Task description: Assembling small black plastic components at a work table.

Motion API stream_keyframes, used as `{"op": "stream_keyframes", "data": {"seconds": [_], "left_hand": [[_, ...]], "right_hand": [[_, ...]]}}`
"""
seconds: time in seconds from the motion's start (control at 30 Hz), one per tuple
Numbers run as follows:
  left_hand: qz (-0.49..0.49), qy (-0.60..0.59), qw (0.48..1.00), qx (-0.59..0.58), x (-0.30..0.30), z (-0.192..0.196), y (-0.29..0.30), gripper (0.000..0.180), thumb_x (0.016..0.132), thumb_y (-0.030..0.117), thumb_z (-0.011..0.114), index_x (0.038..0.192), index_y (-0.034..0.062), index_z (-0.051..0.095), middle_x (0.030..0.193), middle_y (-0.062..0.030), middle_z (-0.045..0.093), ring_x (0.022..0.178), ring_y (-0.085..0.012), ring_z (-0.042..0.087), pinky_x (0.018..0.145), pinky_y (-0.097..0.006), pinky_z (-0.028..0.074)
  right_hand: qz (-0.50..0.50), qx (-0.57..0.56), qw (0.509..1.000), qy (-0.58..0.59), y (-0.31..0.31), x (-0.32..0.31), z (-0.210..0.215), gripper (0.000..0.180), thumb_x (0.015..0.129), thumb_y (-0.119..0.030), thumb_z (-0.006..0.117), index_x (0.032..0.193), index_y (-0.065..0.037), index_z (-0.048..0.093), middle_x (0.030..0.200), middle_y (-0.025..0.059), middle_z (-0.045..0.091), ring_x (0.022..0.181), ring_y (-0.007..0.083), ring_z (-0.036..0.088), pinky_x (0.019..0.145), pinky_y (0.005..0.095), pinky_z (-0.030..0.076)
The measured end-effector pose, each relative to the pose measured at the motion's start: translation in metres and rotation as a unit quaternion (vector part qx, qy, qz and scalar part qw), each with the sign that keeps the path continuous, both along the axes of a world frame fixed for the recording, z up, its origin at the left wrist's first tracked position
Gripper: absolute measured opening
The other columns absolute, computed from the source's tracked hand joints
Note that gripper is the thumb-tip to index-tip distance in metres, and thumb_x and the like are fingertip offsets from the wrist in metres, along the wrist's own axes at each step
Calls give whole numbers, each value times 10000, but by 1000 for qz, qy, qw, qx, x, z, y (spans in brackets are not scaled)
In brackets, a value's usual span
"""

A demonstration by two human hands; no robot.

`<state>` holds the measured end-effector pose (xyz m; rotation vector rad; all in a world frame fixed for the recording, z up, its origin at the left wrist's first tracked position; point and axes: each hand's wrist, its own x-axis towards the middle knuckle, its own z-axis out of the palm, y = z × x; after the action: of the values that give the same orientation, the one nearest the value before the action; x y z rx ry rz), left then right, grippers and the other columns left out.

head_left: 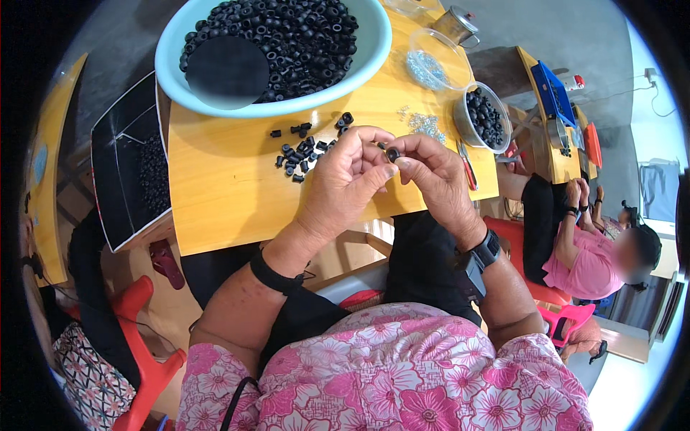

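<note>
My two hands meet above the front part of the yellow table, fingertips almost touching. Between the thumb and forefinger of my right hand is a small round black rubber-like part with a hole in its end. My left hand is closed in a pinch right beside it; something small and dark shows at its fingertips, too hidden to name. Several loose black parts lie on the table just left of my left hand. A scatter of tiny clear pieces lies beyond my right hand.
A big light-blue basin of black parts stands at the back. To the right are a clear tub of black parts, a clear bowl of bluish pieces, a metal mug and a red-handled tool. A person in pink sits at right.
</note>
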<state>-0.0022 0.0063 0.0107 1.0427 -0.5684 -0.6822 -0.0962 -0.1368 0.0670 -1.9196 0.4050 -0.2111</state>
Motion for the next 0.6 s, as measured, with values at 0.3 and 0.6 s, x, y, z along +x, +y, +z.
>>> {"op": "stream_keyframes", "data": {"seconds": [0.3,0.6], "left_hand": [[-12,-45,999,6,2,-3,-1,192,910,34,684,1100,39,705,955,-17,690,771,-62,634,704,-213,525],[-22,-167,984,54,2,-1,0,112,862,40,699,968,26,665,880,-49,659,722,-115,638,680,-267,520]], "right_hand": [[2,261,965,34,-5,-15,-6,216,981,-144,602,1126,9,650,953,12,658,762,87,573,738,233,489],[-27,88,993,71,-9,-32,-8,182,928,-144,680,1020,12,697,850,-11,662,758,93,609,720,257,515]]}}
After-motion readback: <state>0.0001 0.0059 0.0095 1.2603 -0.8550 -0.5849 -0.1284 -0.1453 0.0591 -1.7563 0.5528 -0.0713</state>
